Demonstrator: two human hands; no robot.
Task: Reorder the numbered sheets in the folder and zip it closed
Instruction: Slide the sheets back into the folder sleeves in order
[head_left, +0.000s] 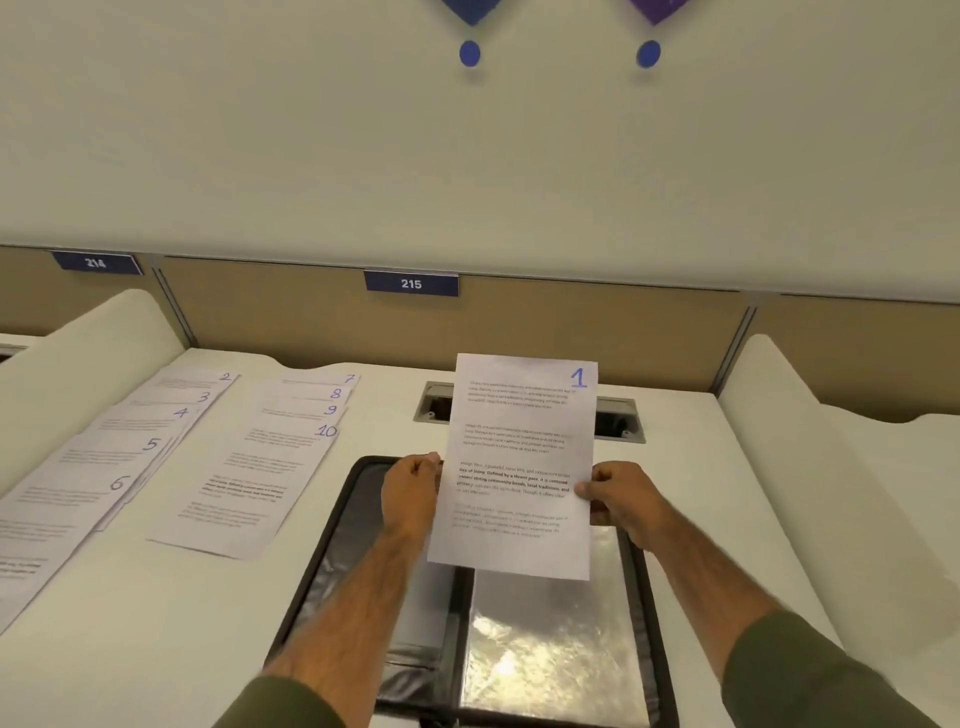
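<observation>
Sheet 1 is held upright above the open folder, pinched at its edges by the left hand and right hand. Insertion appears to be in hand; next it must be laid flat inside. Left of the folder, fanned sheets read 2–6 and 7–10; beyond it, a plate reads 215.

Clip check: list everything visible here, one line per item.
Folder: one, black, open on the desk, near centre.
Sheet 1: one, white, held upright above it.
Sheets 2 to 6: five, white, fanned on the desk, far left.
Sheets 7 to 10: four, white, fanned right of those.
Number plates: two, blue, 214 and 215 on the partition.
Left hand: holds sheet 1's left edge.
Right hand: pinches its right edge.
</observation>
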